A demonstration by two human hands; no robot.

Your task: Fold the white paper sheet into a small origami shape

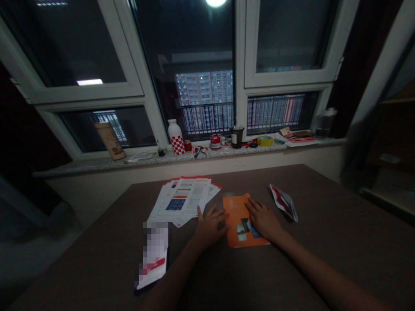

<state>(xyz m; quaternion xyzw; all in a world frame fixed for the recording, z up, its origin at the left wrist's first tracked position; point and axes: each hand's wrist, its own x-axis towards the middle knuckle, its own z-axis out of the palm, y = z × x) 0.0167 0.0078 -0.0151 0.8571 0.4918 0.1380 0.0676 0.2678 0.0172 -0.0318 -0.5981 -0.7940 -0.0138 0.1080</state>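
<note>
An orange leaflet [238,211] lies flat on the dark brown table [324,242], in front of me. My right hand [263,219] rests flat on its right half, fingers stretched out toward the far edge. My left hand [210,224] lies open at the leaflet's left edge, fingertips touching it. Neither hand grips anything. A fanned stack of printed sheets [184,201] sits just left of my left hand. A folded red and white leaflet [284,202] lies to the right of my right hand.
Another folded leaflet [152,261] lies near the table's front left. The windowsill [97,163] behind holds a white bottle with a red checked base [176,136], a tan canister [109,141], a dark cup [237,136], a yellow tape roll [265,141] and small items.
</note>
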